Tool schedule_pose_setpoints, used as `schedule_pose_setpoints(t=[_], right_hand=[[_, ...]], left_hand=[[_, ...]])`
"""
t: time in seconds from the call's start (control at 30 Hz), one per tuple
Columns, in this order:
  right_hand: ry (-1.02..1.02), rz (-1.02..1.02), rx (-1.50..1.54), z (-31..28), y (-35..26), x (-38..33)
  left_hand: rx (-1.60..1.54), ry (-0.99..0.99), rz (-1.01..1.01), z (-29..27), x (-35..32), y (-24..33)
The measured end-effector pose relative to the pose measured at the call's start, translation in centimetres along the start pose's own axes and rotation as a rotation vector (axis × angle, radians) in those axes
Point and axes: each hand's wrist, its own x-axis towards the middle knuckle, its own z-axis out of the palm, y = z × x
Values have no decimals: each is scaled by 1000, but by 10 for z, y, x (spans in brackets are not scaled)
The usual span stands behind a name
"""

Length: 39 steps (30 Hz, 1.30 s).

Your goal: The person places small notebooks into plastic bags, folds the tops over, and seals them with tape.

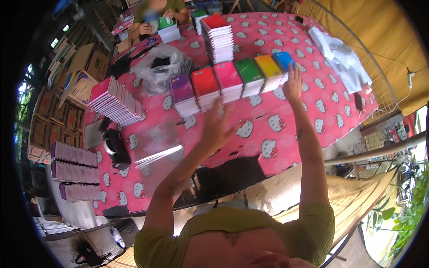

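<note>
A row of notebook stacks lies across the pink patterned table [313, 125]: purple [182, 91], red [205, 84], pink [228, 77], green [248, 73], yellow [269, 68] and blue [282, 59]. My right hand [292, 84] is stretched out with fingers spread, its fingertips at the near edge of the blue stack. My left hand [216, 128] is blurred, open and raised over the table just in front of the red and pink stacks, holding nothing.
A tall notebook stack with a red top [217, 38] stands behind the row. A fanned stack [114, 102], a clear plastic bag [158, 67], a black tape dispenser [117, 148] and a clear film sheet [156, 154] lie left. Another person [156, 15] sits at the far end. White bags [342, 60] lie right.
</note>
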Motion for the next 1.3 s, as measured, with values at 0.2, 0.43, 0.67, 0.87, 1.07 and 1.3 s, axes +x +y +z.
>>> schedule_pose_setpoints(t=[0.2,0.43,0.67,0.87,1.07,1.3], right_hand=[[-330,-128,58,33,60,44],[-271,58,522,55,109,27],[-218,52,554,47,86,32],[182,329,654,17,143,-10],[-75,-219,878,-23,-15,-26],[-7,-632,454,24,-126,-32]], left_hand=[[-25,116,204,152,148,58],[-352,-18,-635,224,287,57],[-613,-112,-749,244,323,20],[-1015,-76,-576,183,191,85],[-287,-346,-721,118,-57,59],[79,154,-341,62,4,39]])
